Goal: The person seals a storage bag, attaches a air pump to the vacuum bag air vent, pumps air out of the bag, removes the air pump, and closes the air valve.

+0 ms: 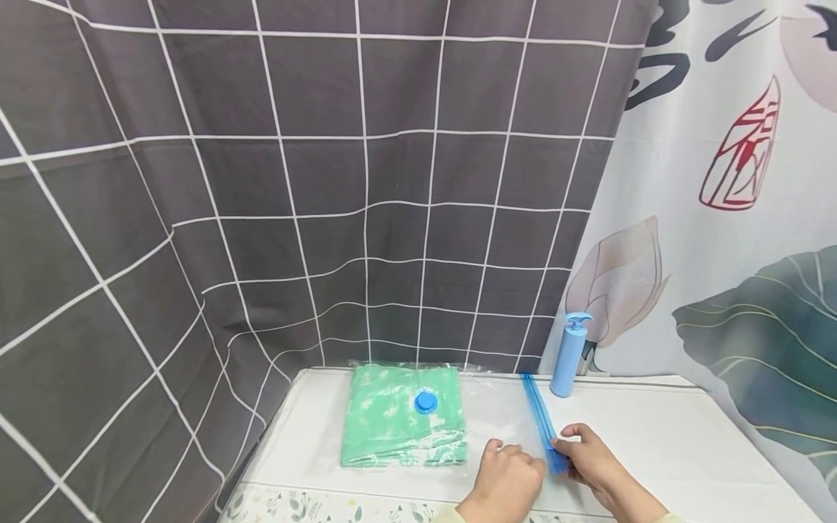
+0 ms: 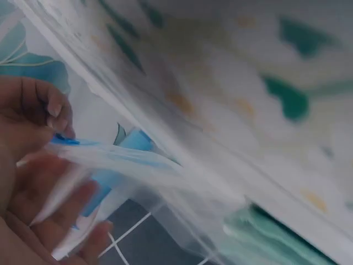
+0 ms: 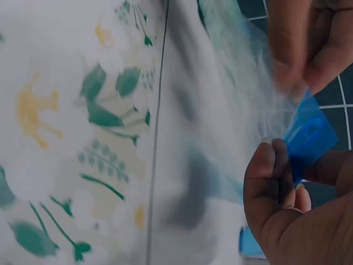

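A clear vacuum storage bag (image 1: 500, 407) lies flat on the white tabletop, with folded green fabric (image 1: 392, 421) inside and a round blue valve (image 1: 426, 402) on top. Along its right end runs a blue zip strip (image 1: 538, 414). My right hand (image 1: 598, 461) grips the near end of that strip between thumb and curled fingers. Close beside it, my left hand (image 1: 506, 479) pinches the bag's near corner. In the right wrist view the left hand (image 3: 311, 47) is blurred, its fingertips meeting at the strip's blue end (image 3: 311, 135).
A light-blue hand pump (image 1: 569, 356) stands upright at the back, right of the bag. Dark grid-patterned cloth (image 1: 392, 174) hangs behind, and a white printed curtain (image 1: 680, 181) on the right. A leaf-patterned cloth (image 1: 314, 505) covers the near edge.
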A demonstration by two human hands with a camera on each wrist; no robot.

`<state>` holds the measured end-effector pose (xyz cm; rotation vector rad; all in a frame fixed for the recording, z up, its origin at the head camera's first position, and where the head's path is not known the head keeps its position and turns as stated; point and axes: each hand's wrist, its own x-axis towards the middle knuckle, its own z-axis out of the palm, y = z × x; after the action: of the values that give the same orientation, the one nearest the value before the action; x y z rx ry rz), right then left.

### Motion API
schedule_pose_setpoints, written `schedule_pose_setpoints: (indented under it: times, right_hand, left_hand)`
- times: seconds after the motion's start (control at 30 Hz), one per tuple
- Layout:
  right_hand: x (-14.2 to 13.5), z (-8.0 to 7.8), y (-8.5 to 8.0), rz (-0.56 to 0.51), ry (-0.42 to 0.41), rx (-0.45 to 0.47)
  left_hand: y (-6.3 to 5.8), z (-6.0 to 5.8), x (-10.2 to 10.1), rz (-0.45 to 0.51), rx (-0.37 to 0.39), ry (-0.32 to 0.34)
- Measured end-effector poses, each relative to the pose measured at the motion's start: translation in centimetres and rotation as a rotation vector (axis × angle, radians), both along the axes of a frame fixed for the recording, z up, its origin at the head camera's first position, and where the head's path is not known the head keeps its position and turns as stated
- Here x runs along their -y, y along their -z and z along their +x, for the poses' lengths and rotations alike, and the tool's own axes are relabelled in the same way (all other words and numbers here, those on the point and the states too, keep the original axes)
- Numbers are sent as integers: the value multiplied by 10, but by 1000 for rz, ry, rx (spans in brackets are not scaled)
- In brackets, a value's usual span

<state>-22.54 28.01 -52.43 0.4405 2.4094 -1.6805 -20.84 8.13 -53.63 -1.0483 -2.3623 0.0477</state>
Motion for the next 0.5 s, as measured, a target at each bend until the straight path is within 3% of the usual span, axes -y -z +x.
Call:
schedule_pose_setpoints:
  times: [0.13, 0.23, 0.5]
  right_hand:
    - [-3, -3, -5, -11, 8, 21]
    - [-3, -5, -8, -27, 4, 24]
    - [1, -7, -10, -27, -3, 24]
  left_hand:
    - [-1, 0, 1, -58, 15, -100]
    - [-1, 1, 2, -89, 22, -136]
    - [1, 0, 8, -54, 69, -113]
